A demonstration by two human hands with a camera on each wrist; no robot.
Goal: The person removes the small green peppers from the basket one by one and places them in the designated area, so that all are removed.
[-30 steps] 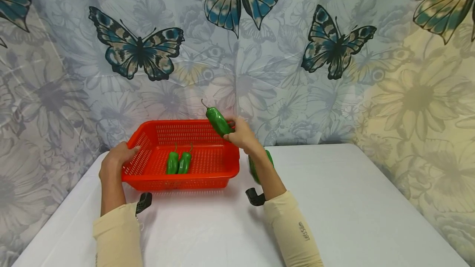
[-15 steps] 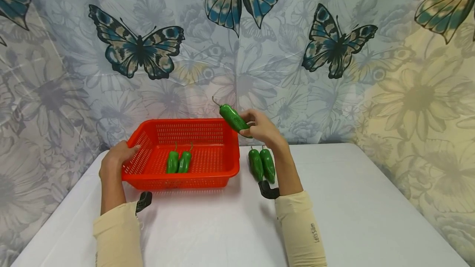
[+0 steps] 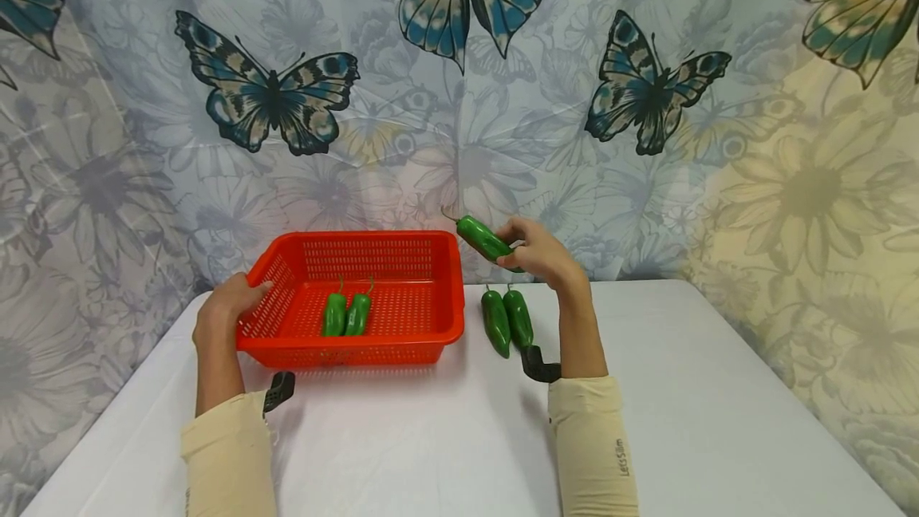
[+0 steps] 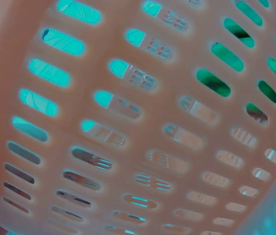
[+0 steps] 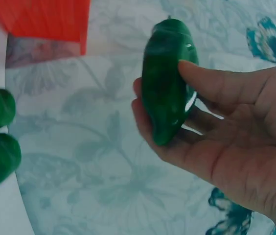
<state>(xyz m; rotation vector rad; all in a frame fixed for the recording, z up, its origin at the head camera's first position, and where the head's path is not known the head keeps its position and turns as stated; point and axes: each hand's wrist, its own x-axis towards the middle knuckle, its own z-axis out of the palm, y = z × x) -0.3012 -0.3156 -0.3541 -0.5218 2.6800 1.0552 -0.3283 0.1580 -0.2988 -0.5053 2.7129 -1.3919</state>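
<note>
Red plastic basket (image 3: 402, 353), left end gripped by left hand (image 3: 228, 303), likely for steadiness. Right hand (image 3: 542, 250) pinches a green pepper (image 3: 483, 237) between thumb and fingers, stem left free, raised above the table (image 3: 718, 421). Two peppers (image 3: 334, 314) inside; loose pair (image 3: 496, 321) right of it.

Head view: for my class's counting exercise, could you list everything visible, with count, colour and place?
table: 1, white, under the work
basket: 1, red, left of the table's middle
peppers in the basket: 2, green, side by side
peppers on the table: 2, green, right of the basket
held pepper: 1, green, raised, in the right hand
backdrop: 1, grey-blue and yellowish floral, behind the table
large printed butterflies: 5, blue, black and beige, on the backdrop
black wrist pieces: 2, black, one at each wrist
sleeves: 2, beige, on the forearms
hands: 2, bare, left hand gripping the basket's left side, right gripping the pepper
</note>
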